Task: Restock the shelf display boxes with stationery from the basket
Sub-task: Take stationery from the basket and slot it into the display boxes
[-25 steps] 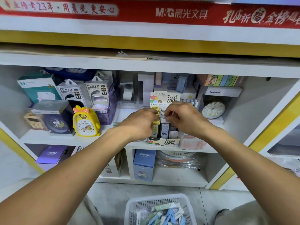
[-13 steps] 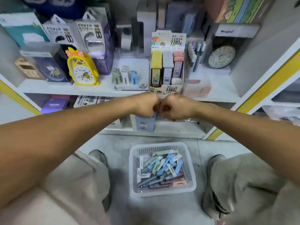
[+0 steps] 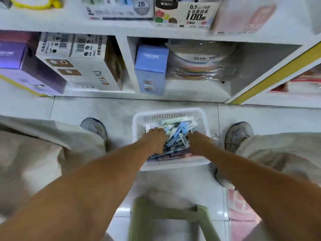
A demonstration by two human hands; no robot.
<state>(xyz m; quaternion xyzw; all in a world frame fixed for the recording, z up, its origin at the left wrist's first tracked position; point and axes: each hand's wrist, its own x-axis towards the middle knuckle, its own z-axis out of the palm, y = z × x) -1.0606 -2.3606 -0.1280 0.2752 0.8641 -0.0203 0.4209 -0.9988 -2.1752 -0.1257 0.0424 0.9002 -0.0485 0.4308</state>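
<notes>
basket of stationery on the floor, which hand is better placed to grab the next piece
Probably the left hand: it lies on the pastel packets inside the white plastic mesh basket. The right hand sits at the right rim, mostly off the pile.

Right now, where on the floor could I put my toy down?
Bare tile lies between the basket and the shelf, and left of the basket by the shoe. The basket is crowded: both hands are in it.

I saw a purple box and a white DIY carton in the lower-left cubby, a blue box beside a plastic-wrapped stack of round coloured items in the right one, a green stool on the tiled floor, two grey shoes.
</notes>
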